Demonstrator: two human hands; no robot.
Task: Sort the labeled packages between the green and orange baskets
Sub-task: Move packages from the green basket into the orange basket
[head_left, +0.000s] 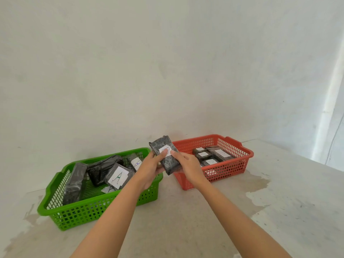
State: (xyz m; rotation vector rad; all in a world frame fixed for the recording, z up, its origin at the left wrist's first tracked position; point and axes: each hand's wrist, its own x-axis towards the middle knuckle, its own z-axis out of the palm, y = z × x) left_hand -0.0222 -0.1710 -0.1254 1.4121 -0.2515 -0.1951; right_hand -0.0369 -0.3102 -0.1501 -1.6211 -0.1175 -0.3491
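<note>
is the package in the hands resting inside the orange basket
No, both hands, left hand and right hand, hold the package up between the green basket and orange basket.

Pale wall (167, 62), stained concrete floor (186, 220)

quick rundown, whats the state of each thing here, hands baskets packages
left hand: grips the held package
right hand: grips it too
held package: lifted between the baskets, white label up
green basket: holds several packages, one labelled A
orange basket: holds several labelled packages
</note>
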